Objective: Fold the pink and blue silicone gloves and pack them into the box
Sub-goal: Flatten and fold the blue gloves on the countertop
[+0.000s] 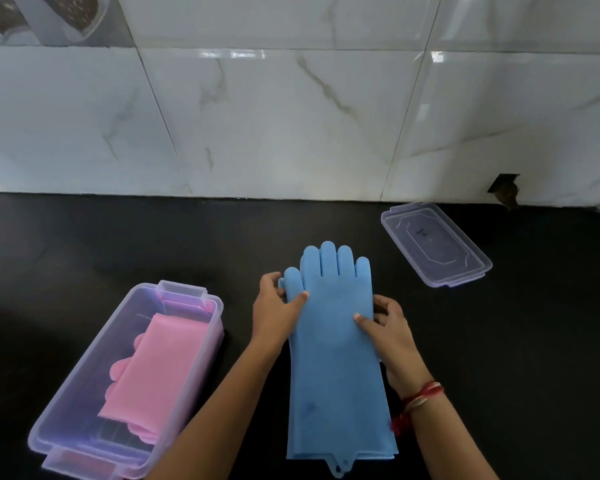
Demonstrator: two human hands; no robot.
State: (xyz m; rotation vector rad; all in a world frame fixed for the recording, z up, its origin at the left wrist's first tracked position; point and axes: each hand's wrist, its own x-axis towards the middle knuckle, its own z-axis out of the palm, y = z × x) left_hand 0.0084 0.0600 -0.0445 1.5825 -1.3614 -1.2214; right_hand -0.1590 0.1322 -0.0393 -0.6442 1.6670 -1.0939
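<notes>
Both hands, left (277, 308) and right (388, 325), grip the seemingly stacked blue gloves (333, 355) at their edges.

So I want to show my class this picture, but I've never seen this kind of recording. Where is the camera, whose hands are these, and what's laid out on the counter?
There is no machine here. The single picture comes from a camera worn on a person's head, looking forward and down, so the two bare arms reaching in from below are that person's own.

On the black counter, in front of a marble-tiled wall, lie the blue gloves, stacked flat with fingers pointing away. The left hand and the right hand each pinch an edge of the stack, thumbs resting on top.

To the left stands a clear plastic box, open, with the folded pink gloves already inside. Its clear lid lies apart at the back right.

So the pink pair is packed; the blue pair is not yet folded.
</notes>
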